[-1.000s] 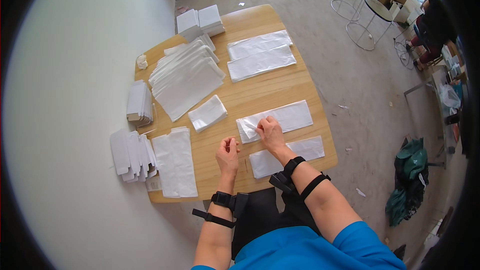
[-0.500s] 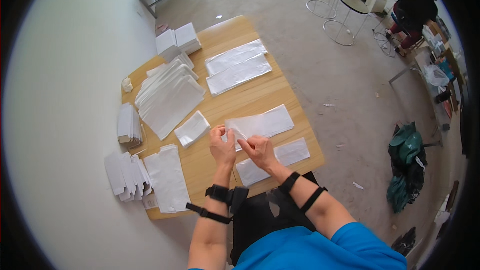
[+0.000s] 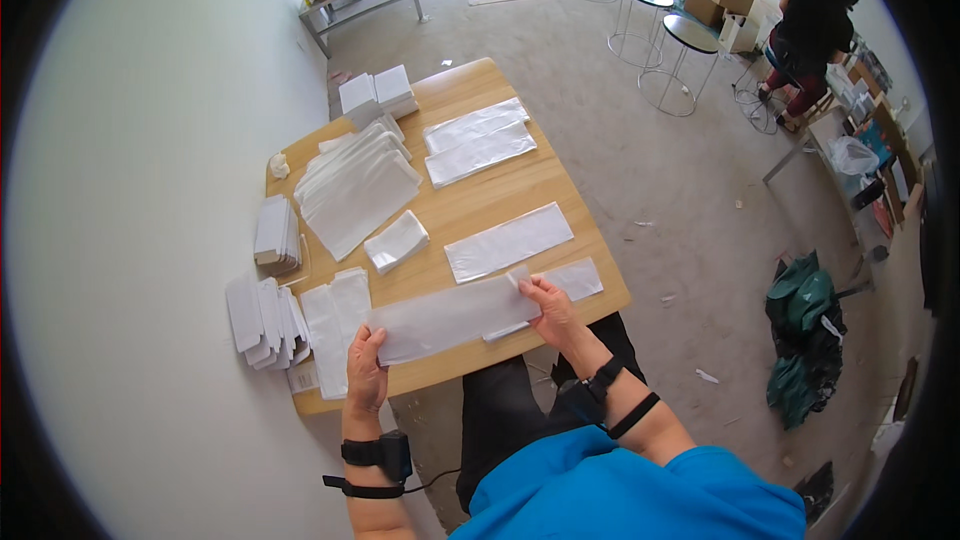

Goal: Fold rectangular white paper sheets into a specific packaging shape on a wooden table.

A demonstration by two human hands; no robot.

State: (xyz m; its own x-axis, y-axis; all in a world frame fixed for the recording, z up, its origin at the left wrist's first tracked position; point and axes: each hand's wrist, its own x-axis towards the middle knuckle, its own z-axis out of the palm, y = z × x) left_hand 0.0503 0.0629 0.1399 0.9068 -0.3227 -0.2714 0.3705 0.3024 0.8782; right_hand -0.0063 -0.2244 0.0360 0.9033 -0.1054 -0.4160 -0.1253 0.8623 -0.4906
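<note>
A long, thin, translucent white sleeve (image 3: 450,318) is stretched between my two hands, over the near part of the table. My left hand (image 3: 366,370) pinches its left end between thumb and fingers. At the other end my right hand (image 3: 550,308) grips a corner, where the material folds up a little. Partly under the sleeve, a flat white pile (image 3: 578,280) shows at the table's near right. Just beyond lies another strip-shaped white pile (image 3: 510,240). A smaller shiny white stack (image 3: 397,242) sits left of that.
The wooden table (image 3: 470,202) also bears fanned white sleeves (image 3: 362,202), two overlapping far piles (image 3: 482,145), a left pile (image 3: 335,325) and white boxes (image 3: 262,320) along the wall. Round stools (image 3: 690,35), a green bag heap (image 3: 800,330) and a person (image 3: 815,25) are to the right.
One sleeve has been lifted off the middle right pile and brought toward me. My hands have spread apart, the left one moving left and nearer, the sleeve now stretched between them.
</note>
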